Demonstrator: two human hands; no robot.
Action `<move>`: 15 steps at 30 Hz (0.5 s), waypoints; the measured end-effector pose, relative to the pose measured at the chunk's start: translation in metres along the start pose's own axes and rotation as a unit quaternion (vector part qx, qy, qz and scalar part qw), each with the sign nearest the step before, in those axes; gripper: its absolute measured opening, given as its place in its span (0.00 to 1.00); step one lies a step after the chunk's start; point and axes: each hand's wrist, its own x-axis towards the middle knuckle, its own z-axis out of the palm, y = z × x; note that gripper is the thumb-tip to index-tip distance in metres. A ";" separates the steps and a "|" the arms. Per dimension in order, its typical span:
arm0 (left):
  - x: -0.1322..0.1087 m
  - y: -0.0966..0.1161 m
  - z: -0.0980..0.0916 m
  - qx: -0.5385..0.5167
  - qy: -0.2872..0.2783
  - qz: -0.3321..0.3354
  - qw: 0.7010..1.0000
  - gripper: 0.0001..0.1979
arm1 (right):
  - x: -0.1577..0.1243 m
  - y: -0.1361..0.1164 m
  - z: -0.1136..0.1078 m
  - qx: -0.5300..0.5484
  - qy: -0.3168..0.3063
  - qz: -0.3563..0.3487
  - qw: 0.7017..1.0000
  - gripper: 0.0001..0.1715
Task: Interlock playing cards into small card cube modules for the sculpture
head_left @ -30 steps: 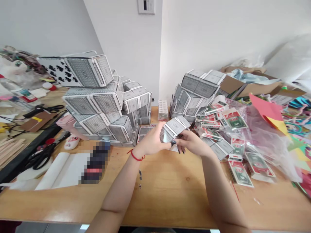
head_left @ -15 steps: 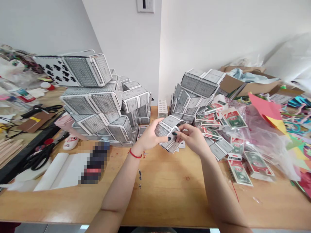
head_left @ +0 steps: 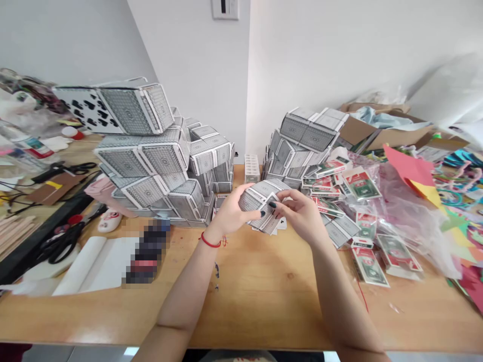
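My left hand (head_left: 229, 215) and my right hand (head_left: 302, 213) meet above the middle of the wooden table (head_left: 249, 296). Both are closed on a small grey patterned card box (head_left: 256, 201), tilted between them. My left thumb lies over its top and my right fingertips pinch its near end, where a flap hangs down. A few loose cards lie on the table just under the box. A red string circles my left wrist.
A tall stack of grey card boxes (head_left: 151, 156) stands at the left, a smaller stack (head_left: 302, 141) at the right. Red and green card packs (head_left: 362, 221) spread right. Black scissors (head_left: 64, 244), white paper and a blurred object lie left. Coloured paper lies far right.
The box has turned in my hands and come down a little toward the table. My right fingers have shifted onto its near end.
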 end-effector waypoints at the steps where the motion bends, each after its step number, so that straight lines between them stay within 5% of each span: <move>1: 0.000 -0.001 0.000 -0.005 0.013 -0.002 1.000 0.32 | -0.001 -0.001 -0.001 0.003 0.021 -0.007 1.000 0.18; 5: -0.001 -0.007 0.002 -0.017 0.069 0.004 0.997 0.30 | -0.008 -0.004 -0.008 -0.001 0.055 0.026 0.998 0.21; 9: -0.012 -0.010 0.011 0.007 0.126 0.033 0.991 0.30 | -0.018 0.007 -0.011 0.038 -0.101 0.183 0.977 0.30; 11: -0.021 -0.011 0.018 0.029 0.140 0.052 0.988 0.32 | -0.023 0.017 -0.004 0.082 -0.131 0.240 0.958 0.30; 15: -0.039 -0.021 0.033 0.061 0.132 0.099 0.984 0.37 | -0.032 0.039 0.020 0.239 -0.165 0.251 0.923 0.30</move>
